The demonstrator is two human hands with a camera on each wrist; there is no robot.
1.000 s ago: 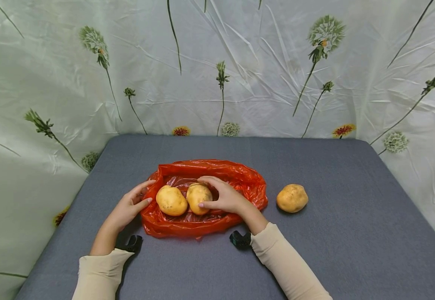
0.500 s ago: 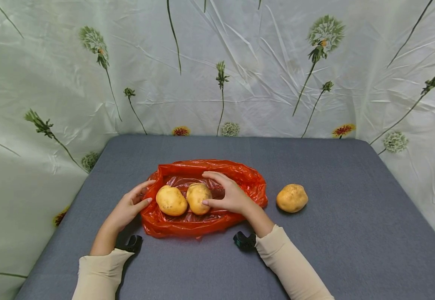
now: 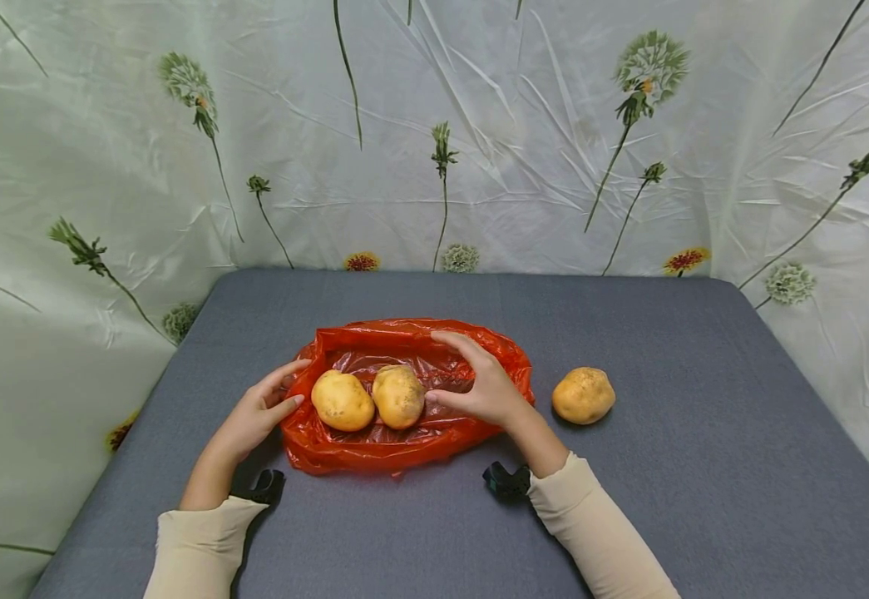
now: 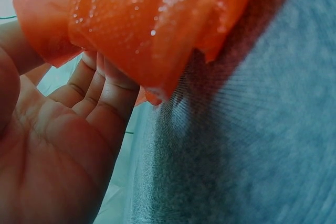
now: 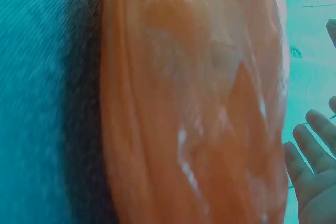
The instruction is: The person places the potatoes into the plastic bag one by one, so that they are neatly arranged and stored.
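A red plastic bag (image 3: 397, 457) lies spread on the table, its mouth facing up and its rim rolled outward. Inside, the left potato (image 3: 343, 401) and the right potato (image 3: 399, 397) sit side by side. My left hand (image 3: 249, 416) rests against the bag's left side, thumb and fingers apart; in the left wrist view some fingertips are hidden by the plastic. Over the right part of the bag my right hand (image 3: 488, 389) is spread, holding nothing, its thumb just beside the right potato. A third potato (image 3: 584, 396) lies on the table, right of the bag.
The table (image 3: 703, 466) has a grey-blue cloth surface. A pale curtain (image 3: 524, 141) printed with dandelions and other flowers hangs behind it and along the sides. Dark wrist-camera mounts are strapped at both wrists, below the cream sleeves (image 3: 594, 516).
My right hand has let go of the right potato and drawn back to the right. My left hand, the bag and the potatoes have kept their places.
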